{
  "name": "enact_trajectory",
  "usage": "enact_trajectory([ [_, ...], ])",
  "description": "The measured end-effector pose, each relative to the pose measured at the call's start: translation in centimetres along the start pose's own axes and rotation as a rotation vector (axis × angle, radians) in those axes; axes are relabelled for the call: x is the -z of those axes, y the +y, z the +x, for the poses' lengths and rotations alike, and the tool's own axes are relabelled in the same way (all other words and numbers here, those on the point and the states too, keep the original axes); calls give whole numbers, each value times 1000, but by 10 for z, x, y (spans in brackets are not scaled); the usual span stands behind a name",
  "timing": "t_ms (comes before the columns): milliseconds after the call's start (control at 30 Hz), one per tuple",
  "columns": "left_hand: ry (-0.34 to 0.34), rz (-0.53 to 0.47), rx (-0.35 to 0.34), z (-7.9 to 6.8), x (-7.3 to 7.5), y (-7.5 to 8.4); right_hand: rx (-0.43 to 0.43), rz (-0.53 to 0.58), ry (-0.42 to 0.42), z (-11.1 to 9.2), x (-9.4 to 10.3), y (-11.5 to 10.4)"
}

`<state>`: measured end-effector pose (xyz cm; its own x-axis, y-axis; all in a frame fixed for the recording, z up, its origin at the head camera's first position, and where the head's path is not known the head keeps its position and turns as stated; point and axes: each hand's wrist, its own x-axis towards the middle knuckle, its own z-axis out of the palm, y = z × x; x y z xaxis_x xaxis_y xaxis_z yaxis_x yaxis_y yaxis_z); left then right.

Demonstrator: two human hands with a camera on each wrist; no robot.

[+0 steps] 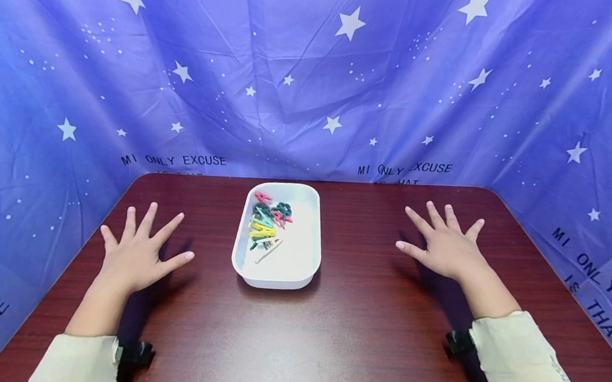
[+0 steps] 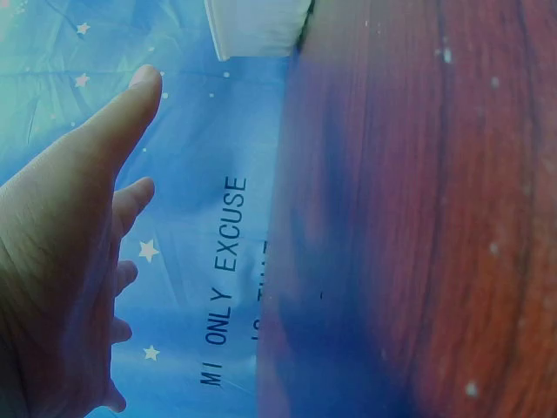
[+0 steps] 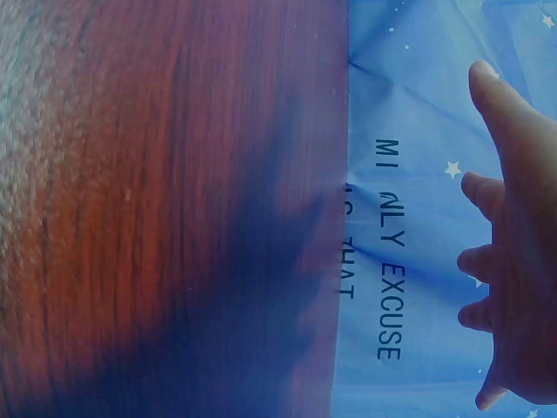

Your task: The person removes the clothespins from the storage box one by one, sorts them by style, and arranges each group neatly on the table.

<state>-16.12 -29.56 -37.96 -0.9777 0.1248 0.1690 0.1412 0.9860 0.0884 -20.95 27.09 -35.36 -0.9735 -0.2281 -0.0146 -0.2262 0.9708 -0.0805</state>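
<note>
A white plastic tray [image 1: 302,244] stands near the middle of the table, with small clips heaped along its left side. Among them I make out a red clip [image 1: 263,198], a yellow clip [image 1: 262,230], a light teal clip [image 1: 263,216], a white clip [image 1: 270,252] and dark green pieces [image 1: 283,209]. To the tray's left, my left hand [image 1: 133,259] is held above the table, fingers spread and holding nothing. My right hand [image 1: 450,249] hovers likewise on the right, fingers splayed. In the left wrist view, the tray's corner [image 2: 261,30] shows beyond the thumb.
The dark red wooden table [image 1: 327,346] has rounded far corners. A blue curtain [image 1: 290,119] with white stars and printed words hangs behind it and along both sides. Black straps [image 1: 136,354] sit at the cuffs of the pale sleeves [image 1: 518,354].
</note>
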Motion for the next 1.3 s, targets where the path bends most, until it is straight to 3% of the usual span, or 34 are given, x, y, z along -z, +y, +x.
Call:
enact_trajectory([
  [700, -23, 11, -12, 5, 5, 9, 15, 11, 29, 3, 6, -8],
  [1300, -59, -32, -39, 14, 4, 24, 78, 32, 56, 16, 13, -38],
])
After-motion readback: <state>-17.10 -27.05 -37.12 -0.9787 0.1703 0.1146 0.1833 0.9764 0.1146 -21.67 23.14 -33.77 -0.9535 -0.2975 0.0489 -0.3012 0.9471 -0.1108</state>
